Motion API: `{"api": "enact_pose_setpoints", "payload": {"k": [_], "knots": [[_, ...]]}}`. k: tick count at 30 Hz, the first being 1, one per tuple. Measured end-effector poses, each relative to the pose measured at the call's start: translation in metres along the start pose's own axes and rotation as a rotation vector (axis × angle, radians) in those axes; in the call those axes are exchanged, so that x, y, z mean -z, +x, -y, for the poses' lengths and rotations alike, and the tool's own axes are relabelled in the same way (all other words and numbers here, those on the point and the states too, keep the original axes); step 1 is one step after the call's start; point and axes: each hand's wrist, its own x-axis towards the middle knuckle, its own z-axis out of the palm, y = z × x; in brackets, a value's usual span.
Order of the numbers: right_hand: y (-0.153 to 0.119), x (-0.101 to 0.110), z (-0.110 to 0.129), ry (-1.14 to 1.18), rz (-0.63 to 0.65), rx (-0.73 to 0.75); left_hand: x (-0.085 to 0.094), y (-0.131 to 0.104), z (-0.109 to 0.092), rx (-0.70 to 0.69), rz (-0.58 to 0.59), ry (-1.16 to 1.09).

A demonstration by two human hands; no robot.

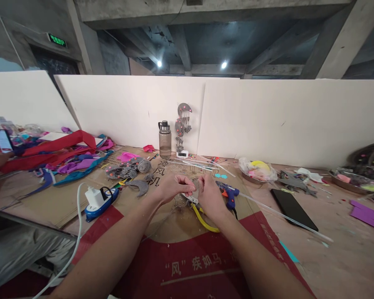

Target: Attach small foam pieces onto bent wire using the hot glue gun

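Over the cardboard sheet (162, 228), my left hand (177, 186) is closed in a pinch, thumb against forefinger. My right hand (208, 193) pinches close beside it, a small gap apart. Whatever lies between the fingertips is too small to make out. Under my hands are pliers with yellow handles (205, 222), partly hidden by my right hand. A blue hot glue gun (230, 193) lies just right of that hand. To the left sit a grey felt crescent (139, 187) and a pile of grey felt pieces (127, 167) with pink dots.
A water bottle (165, 141) and a hanging grey felt ornament (183, 126) stand by the white partition (127, 108). A power strip (101, 204) with a white cable is at left. A black phone (293, 209), a glue stick (286, 216) and a bagged bowl (257, 171) lie right. Another person sits far left.
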Motion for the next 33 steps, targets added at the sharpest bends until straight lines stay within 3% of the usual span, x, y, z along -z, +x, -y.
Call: {"api": "enact_pose_setpoints", "payload": {"k": [4, 9, 14, 23, 29, 33], "knots": [[0.004, 0.008, 0.000, 0.273, 0.085, 0.052, 0.003, 0.000, -0.005, -0.020, -0.065, -0.051], [0.001, 0.011, 0.009, 0.451, 0.142, 0.058, 0.008, -0.002, -0.011, -0.040, -0.039, -0.139], [-0.001, 0.013, 0.012, 0.431, 0.166, 0.055, 0.007, -0.003, -0.010, -0.066, -0.006, -0.138], [0.002, 0.018, 0.013, 0.168, 0.186, 0.242, 0.008, -0.002, -0.007, -0.055, 0.027, -0.073], [0.002, 0.009, 0.007, 0.151, 0.128, 0.106, 0.004, -0.001, -0.006, -0.028, -0.003, -0.083], [0.004, 0.008, 0.003, 0.330, 0.123, -0.012, 0.004, -0.001, -0.007, -0.023, -0.043, -0.124]]}}
